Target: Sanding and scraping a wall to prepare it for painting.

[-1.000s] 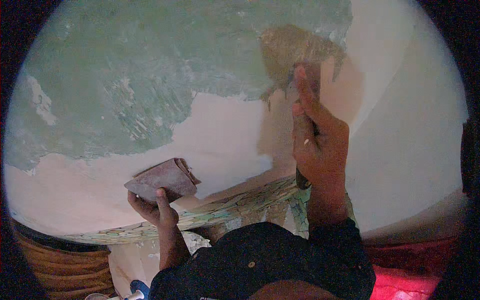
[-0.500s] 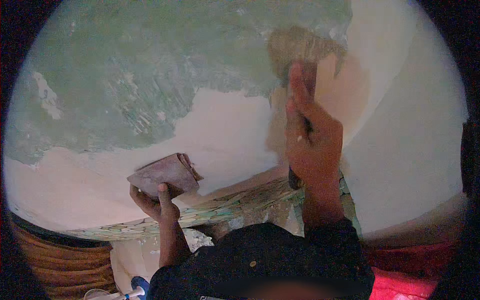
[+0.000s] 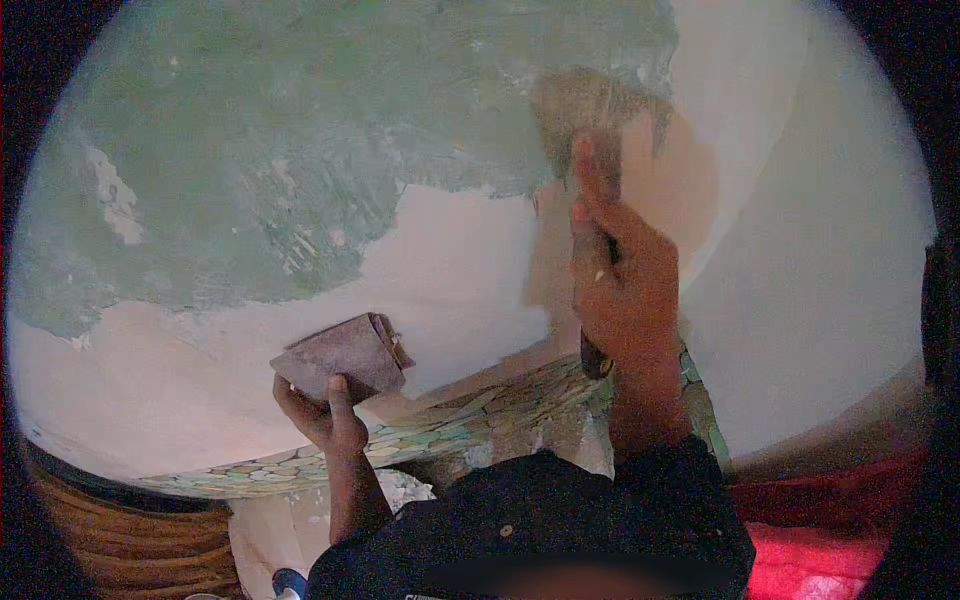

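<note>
My left hand (image 3: pixel 325 415) holds a folded sheet of brown-grey sandpaper (image 3: pixel 345 358) in front of the wall, with the thumb across its lower edge. Higher and to the right, my right hand (image 3: pixel 630 270) is wrapped around a scraper (image 3: pixel 597 355), whose dark handle end sticks out below the fist. A finger lies stretched along the tool toward its blade, at the lower right of the green patch. Blur and shadow hide whether the blade touches the wall. The wall (image 3: pixel 460 250) is pale, with a large uneven area of grey-green paint (image 3: pixel 300 130).
A strip of stone-patterned tile (image 3: pixel 440 435) runs along the wall's foot. Brown ribbed fabric (image 3: pixel 130 540) lies at the lower left, a bright red cloth (image 3: pixel 810 565) at the lower right. A blue object (image 3: pixel 288 582) shows near the bottom edge.
The view has shifted slightly. In it, my left hand and the sandpaper sit a little farther right and lower, and my right hand with the scraper sits slightly lower. Both grips are unchanged.
</note>
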### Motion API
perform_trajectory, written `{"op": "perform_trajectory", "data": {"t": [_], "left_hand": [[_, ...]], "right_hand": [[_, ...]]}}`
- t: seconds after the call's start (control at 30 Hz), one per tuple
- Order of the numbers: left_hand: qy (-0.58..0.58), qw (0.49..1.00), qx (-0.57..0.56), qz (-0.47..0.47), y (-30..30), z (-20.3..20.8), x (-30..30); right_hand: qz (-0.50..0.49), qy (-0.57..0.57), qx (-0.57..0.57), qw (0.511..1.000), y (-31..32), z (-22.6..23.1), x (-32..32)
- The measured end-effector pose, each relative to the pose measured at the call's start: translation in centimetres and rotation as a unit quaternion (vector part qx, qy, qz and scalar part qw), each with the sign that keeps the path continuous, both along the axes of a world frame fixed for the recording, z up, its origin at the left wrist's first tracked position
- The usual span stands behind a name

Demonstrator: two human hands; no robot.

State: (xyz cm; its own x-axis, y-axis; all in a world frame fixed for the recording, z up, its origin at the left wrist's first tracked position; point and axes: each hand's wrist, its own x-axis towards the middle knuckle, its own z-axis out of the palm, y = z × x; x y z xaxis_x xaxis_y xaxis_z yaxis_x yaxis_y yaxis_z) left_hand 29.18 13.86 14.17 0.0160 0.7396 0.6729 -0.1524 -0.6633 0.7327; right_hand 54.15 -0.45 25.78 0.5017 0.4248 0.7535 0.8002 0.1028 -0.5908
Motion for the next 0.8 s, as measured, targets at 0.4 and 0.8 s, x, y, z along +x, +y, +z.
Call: {"op": "perform_trajectory", "data": {"t": [0.4,0.8], "left_hand": [[-0.017,1.000,-0.006,0.013,0.3,-1.1,0.0],[-0.070,0.997,-0.029,0.017,1.2,-2.2,0.2]], "right_hand": [[-0.073,-0.018,0.032,0.997,-1.4,2.3,3.6],[-0.052,-0.025,0.027,0.998,-0.7,2.8,4.0]]}}
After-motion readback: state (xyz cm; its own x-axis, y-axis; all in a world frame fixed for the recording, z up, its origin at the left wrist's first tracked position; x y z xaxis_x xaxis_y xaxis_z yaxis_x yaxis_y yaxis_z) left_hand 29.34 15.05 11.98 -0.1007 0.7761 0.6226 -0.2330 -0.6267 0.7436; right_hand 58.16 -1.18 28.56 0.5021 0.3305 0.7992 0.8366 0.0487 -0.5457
